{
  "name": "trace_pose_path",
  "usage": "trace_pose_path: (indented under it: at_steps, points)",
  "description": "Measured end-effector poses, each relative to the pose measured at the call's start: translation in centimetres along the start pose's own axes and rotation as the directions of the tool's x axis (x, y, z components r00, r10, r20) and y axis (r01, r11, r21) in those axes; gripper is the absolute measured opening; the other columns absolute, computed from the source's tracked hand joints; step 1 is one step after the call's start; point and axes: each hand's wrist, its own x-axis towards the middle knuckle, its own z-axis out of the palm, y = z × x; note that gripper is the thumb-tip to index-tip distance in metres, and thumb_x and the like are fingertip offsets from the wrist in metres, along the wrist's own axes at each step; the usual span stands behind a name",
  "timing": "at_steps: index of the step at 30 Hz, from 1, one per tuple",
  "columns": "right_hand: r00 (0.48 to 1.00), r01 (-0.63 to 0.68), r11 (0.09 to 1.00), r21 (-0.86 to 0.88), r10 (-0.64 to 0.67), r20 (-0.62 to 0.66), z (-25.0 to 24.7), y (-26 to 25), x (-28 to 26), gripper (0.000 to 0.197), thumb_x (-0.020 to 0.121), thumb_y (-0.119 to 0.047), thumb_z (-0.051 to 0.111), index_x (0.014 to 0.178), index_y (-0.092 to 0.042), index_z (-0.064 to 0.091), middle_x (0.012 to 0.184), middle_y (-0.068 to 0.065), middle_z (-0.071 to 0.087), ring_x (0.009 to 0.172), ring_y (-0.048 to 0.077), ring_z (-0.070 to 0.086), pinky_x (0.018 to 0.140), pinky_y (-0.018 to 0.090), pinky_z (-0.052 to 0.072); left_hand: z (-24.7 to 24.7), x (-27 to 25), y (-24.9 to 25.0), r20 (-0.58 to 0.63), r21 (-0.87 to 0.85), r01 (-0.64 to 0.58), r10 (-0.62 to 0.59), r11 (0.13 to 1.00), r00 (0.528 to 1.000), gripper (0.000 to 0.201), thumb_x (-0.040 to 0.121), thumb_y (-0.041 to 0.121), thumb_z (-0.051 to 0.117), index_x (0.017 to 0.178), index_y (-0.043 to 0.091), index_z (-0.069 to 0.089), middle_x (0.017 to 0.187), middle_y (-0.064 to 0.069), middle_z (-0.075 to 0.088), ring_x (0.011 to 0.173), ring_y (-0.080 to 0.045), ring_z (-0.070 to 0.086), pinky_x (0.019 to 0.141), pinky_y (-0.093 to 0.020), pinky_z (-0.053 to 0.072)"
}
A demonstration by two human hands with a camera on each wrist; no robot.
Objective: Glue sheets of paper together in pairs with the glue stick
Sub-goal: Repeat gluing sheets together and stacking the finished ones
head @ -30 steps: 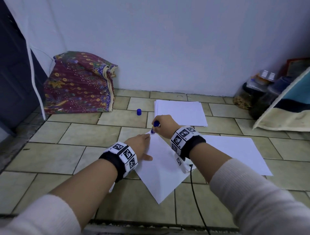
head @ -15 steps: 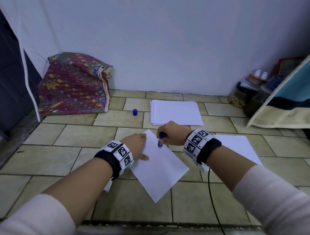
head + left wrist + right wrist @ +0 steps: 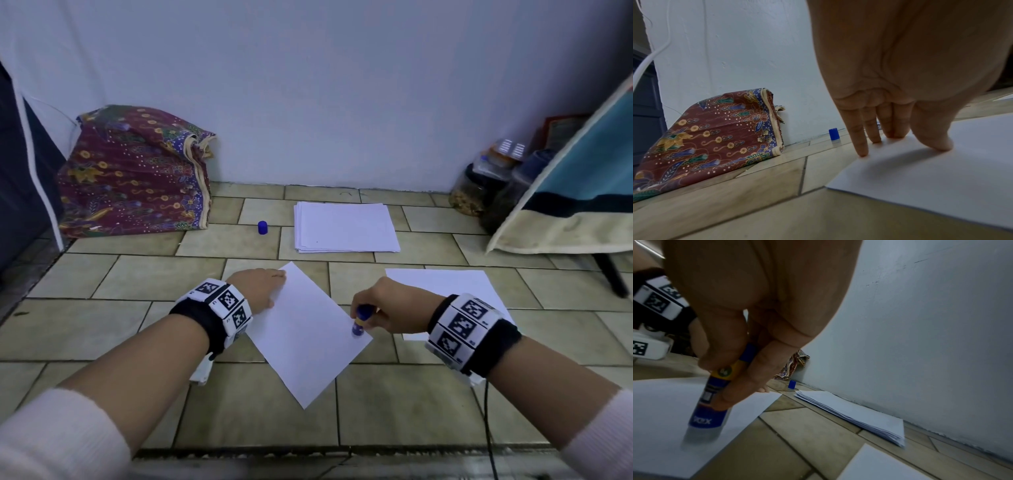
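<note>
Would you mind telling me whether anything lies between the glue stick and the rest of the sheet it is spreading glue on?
Nothing visible does. The right hand holds the glue stick on the sheet near its right corner; the left hand presses only the far left edge.

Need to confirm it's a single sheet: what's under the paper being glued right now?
Around the sheet only floor tiles show, and its edge looks one layer thin in the left wrist view. The left hand pins it while the glue stick rubs it. Its underside is covered.

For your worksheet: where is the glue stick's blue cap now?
In the head view, the blue cap stands on the tiled floor, between the patterned cloth bundle and the paper stack.
</note>
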Motion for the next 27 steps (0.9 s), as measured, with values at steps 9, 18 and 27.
trace_pose_path:
  at_steps: [9, 18, 27]
  points:
    - [0.913, 0.059, 0.660, 0.749, 0.268, -0.308, -1.5, 3.6, 0.2, 0.014, 0.077, 0.002, 0.074, 0.086, -0.001, 0.065, 0.080, 0.014, 0.071, 0.069, 0.018, 0.070, 0.073, 0.030, 0.057, 0.9, -1.0, -1.2, -0.085, 0.017, -0.021, 0.022, 1.000, 0.996, 0.069, 0.090, 0.051, 0.055, 0.144, 0.016, 0.031, 0.142, 0.000, 0.034, 0.129, -0.017, 0.035, 0.101, -0.031, 0.034]
    - [0.839, 0.238, -0.244, 0.940, 0.539, -0.073, -1.8, 2.4, 6.4, 0.016, 0.097, -0.011, 0.047, 0.087, -0.001, 0.054, 0.070, 0.012, 0.064, 0.054, 0.020, 0.065, 0.054, 0.026, 0.056, 2.2, -1.9, -3.1, -0.161, -0.091, -0.030, 0.015, 0.995, 0.987, 0.059, 0.089, 0.051, 0.056, 0.136, 0.020, 0.038, 0.132, 0.003, 0.037, 0.125, -0.014, 0.033, 0.095, -0.028, 0.028]
    - [0.850, 0.014, 0.432, 0.902, 0.470, -0.238, -1.6, -2.1, 13.1, 0.024, 0.075, -0.005, 0.077, 0.093, -0.009, 0.062, 0.088, 0.006, 0.067, 0.083, 0.021, 0.066, 0.078, 0.030, 0.056, 3.9, -1.7, -3.7, -0.043, -0.151, -0.021, 0.014, 0.988, 0.999, 0.129, 0.048, 0.095, 0.006, 0.151, 0.017, 0.013, 0.156, 0.000, 0.005, 0.145, -0.014, 0.006, 0.116, -0.038, 0.005]
